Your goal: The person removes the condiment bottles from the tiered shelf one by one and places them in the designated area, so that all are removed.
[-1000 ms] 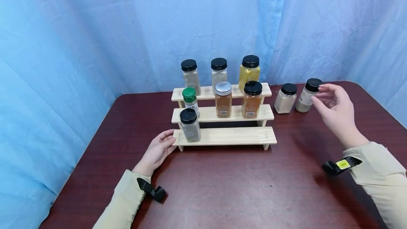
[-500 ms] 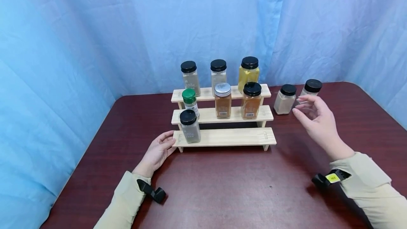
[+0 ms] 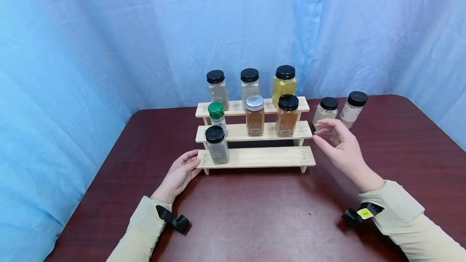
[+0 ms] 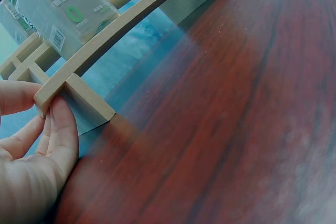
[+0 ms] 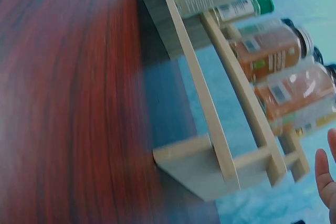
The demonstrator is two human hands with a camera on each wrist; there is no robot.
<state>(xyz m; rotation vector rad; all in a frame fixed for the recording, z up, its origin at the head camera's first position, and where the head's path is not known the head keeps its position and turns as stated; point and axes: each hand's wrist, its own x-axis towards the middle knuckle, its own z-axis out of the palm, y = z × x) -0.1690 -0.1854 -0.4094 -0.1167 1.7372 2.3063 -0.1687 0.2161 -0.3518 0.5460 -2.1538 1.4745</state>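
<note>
A three-tier wooden spice rack (image 3: 265, 157) stands on the table. My left hand (image 3: 179, 175) holds the left end of its lowest shelf, thumb and fingers pinching the board (image 4: 79, 59) in the left wrist view. Beside that hand, a black-lidded pepper jar (image 3: 218, 151) stands on the lowest shelf. My right hand (image 3: 342, 146) is raised by the rack's right end with loosely bent fingers and nothing in them. It partly covers a black-lidded jar of pale powder (image 3: 325, 113). Just right of that jar stands another with a white label (image 3: 351, 113).
The middle shelf bears a green-capped bottle (image 3: 217, 118), a silver-lidded jar (image 3: 255, 118) and a black-lidded jar of orange-brown powder (image 3: 287, 120). On the top shelf are two greyish jars and a yellow one (image 3: 284, 88). A blue curtain (image 3: 233, 31) hangs behind the table (image 3: 247, 209).
My right hand has moved left and toward me, from the labelled jar to in front of the pale powder jar. My left hand stays on the rack.
</note>
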